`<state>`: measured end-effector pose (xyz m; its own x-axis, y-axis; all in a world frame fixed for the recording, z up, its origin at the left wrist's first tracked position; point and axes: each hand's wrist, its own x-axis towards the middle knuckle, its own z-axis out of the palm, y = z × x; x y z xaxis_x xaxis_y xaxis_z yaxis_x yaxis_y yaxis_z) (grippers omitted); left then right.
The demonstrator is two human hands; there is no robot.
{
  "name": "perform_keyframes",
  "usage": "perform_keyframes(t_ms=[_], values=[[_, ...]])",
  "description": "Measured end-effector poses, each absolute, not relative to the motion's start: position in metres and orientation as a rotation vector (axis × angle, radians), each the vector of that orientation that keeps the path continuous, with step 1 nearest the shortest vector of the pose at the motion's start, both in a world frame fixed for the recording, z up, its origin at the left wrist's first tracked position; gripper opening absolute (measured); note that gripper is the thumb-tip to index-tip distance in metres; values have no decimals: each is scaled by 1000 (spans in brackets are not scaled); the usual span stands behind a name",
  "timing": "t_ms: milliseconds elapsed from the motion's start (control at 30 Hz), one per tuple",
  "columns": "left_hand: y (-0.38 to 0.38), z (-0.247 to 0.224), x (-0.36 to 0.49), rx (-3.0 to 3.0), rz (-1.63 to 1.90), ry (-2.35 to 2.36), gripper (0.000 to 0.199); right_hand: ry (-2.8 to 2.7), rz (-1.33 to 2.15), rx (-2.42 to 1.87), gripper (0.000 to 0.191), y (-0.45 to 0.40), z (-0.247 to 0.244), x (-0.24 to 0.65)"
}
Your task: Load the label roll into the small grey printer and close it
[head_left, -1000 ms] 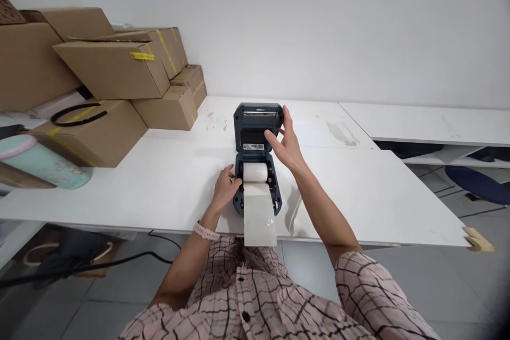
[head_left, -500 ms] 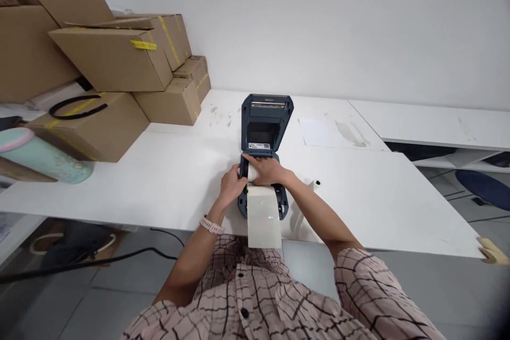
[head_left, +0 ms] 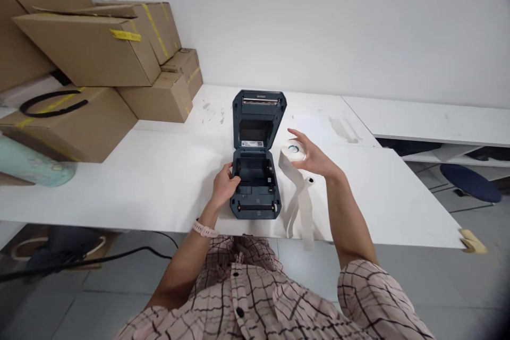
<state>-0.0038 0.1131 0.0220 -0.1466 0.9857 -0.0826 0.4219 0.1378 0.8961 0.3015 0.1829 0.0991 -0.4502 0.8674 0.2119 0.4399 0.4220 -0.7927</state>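
A dark blue label printer stands on the table with its lid tipped up and its inner bay showing no roll. My left hand grips the printer's left side wall, thumb over the rim. To the right of the printer, my right hand is curled around a white label roll, its round end facing up. A loose strip of labels trails from the roll toward the table's front edge. Beside that strip lies another small white roll with a dark core.
Cardboard boxes with yellow tape are stacked on the left, a black headband on one of them. A mint-green bottle lies near them. The white table runs to the right, past which a blue stool stands.
My right hand has lifted the label roll out of the printer and carried it to the right, its strip trailing. My left hand has stayed at the printer's left side.
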Motion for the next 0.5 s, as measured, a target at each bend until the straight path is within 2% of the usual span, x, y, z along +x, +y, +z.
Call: perform_keyframes(t_ms=[167, 333, 500], values=[[117, 17, -5, 1372, 988, 1704, 63, -1963, 962, -1239, 99, 211, 41, 306], [118, 14, -6, 1340, 1020, 1676, 63, -1884, 1166, -1229, 102, 204, 28, 338], [118, 10, -6, 1278, 1072, 1604, 66, -1702, 1297, -1096, 84, 158, 18, 386]])
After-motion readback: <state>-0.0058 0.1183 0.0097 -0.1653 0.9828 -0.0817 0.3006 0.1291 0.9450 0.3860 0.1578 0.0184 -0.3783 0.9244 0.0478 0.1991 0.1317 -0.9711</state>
